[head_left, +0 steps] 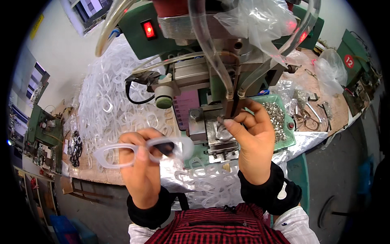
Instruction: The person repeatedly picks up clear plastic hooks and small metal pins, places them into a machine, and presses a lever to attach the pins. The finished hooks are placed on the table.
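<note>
My left hand (141, 179) grips a whitish translucent eyeglass frame (187, 147) near its bridge, left of the press; its outline is smeared by motion. A dark patch shows through one lens opening. My right hand (256, 144) reaches to the metal fixture (219, 131) under the narrow press head (232, 106). Its thumb and index finger are pinched together there; what lies between them is too small and hidden to make out. Close to that hand, a green tray (289, 143) holds many small shiny metal parts. Several pale frames (207, 175) lie piled between my forearms.
A large heap of pale frames (118, 81) covers the table's left side. A phone (187, 110) stands behind the fixture. Clear hoses (203, 36) hang from the green machine (134, 34) with its lit red switch. A wrench (314, 113) and dark frames (304, 120) lie at right.
</note>
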`<state>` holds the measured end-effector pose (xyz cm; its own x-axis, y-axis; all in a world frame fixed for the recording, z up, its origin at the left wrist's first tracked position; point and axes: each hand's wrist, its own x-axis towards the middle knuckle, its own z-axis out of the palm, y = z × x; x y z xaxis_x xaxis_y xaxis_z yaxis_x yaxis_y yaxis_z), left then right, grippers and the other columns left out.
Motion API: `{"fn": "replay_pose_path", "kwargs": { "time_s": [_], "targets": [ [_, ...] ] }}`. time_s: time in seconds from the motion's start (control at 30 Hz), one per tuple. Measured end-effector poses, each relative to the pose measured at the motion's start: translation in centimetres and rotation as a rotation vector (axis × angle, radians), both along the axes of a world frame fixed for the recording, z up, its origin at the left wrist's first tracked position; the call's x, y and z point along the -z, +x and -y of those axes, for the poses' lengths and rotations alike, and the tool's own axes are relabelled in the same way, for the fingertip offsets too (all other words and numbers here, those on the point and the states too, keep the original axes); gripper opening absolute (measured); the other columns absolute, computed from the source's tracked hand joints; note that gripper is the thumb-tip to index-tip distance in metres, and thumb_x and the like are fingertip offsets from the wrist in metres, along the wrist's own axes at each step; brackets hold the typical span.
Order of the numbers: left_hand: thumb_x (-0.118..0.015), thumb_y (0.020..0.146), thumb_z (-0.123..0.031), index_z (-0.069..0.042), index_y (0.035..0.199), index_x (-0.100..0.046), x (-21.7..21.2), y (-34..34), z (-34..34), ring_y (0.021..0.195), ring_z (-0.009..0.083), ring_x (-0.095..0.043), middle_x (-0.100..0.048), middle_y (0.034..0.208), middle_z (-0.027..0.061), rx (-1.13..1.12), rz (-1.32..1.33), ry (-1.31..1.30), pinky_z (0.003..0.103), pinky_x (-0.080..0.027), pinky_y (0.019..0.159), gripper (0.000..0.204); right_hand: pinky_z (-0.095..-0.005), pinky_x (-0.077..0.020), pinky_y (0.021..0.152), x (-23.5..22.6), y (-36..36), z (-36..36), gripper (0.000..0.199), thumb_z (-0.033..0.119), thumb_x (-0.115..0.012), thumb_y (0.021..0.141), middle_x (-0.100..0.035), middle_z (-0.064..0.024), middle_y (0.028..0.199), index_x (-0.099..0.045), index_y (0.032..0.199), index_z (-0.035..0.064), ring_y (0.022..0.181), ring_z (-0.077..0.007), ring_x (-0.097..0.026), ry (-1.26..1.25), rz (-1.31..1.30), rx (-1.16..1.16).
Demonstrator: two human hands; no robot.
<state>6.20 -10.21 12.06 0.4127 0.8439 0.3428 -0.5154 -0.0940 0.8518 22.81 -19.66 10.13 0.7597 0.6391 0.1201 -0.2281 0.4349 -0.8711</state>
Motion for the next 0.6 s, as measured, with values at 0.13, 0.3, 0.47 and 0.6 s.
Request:
{"fn": "replay_pose_path", "kwargs": {
  "time_s": [0.13, 0.3, 0.47, 0.6],
  "targets": [
    [-0.053, 0.099, -0.023, -0.002, 0.103, -0.041, -3.3, 1.6, 0.9, 0.071, 0.024, -0.061, -0.06, 0.089, 0.0221, 0.036, 0.088, 0.242, 0.032, -0.052, 0.07, 0.024, -0.0322, -0.0461, 0.088, 1.1, 1.2, -0.1, 0.041, -0.002, -0.067, 0.081, -0.065, -0.0099, 0.107, -0.056, 0.121, -0.0014, 0.095, -0.0171, -0.06, -0.14, 0.451, 0.116],
    [-0.042, 0.102, -0.022, 0.0, 0.1, -0.044, -5.7, 3.5, -0.4, 0.067, 0.0244, -0.065, -0.065, 0.08, 0.0221, -0.052, -0.115, 0.628, 0.032, -0.055, 0.066, 0.022, -0.0483, -0.0448, 0.093, 6.6, 8.7, 4.9, 0.019, 0.006, -0.07, 0.075, -0.062, -0.0176, 0.112, -0.068, 0.094, 0.0029, 0.118, -0.0391, -0.053, -1.073, 1.353, 0.613],
    [-0.041, 0.101, -0.017, 0.001, 0.096, -0.045, -4.8, 5.1, -2.1, 0.06, 0.0246, -0.064, -0.066, 0.076, 0.0249, -0.23, -0.187, 0.703, 0.031, -0.054, 0.061, 0.019, -0.0449, -0.0474, 0.089, 8.6, 10.2, 5.6, 0.016, 0.006, -0.071, 0.075, -0.063, -0.016, 0.109, -0.066, 0.09, 0.0026, 0.111, -0.038, -0.056, -0.85, 1.356, 0.551],
    [-0.038, 0.1, -0.022, 0.0, 0.092, -0.044, -3.9, 3.6, -2.4, 0.057, 0.0256, -0.064, -0.064, 0.07, 0.0249, -0.288, -0.133, 0.754, 0.031, -0.053, 0.06, 0.024, -0.0322, -0.0493, 0.081, 9.7, 9.8, 7.4, 0.012, 0.004, -0.065, 0.087, -0.067, -0.0103, 0.096, -0.067, 0.098, 0.0009, 0.09, -0.0224, -0.064, -0.553, 0.653, 0.54]
  ]
}}
